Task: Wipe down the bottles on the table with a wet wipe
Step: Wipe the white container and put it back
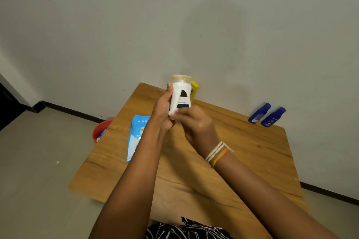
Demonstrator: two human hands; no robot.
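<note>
My left hand (pixel 162 111) grips a white bottle (pixel 180 91) with a black label and a clear cap, holding it upright above the wooden table (pixel 242 153). My right hand (pixel 196 124) is blurred at the bottle's base and pinches a white wet wipe (pixel 172 112) against it. Only a small corner of the wipe shows. A yellow bottle (pixel 194 90) stands behind the white one. Two blue bottles (pixel 267 115) stand at the table's far right corner.
A blue wet wipe pack (pixel 136 137) lies flat on the table's left side. A red bin (pixel 101 130) sits on the floor beside the table's left edge. The wall runs close behind the table.
</note>
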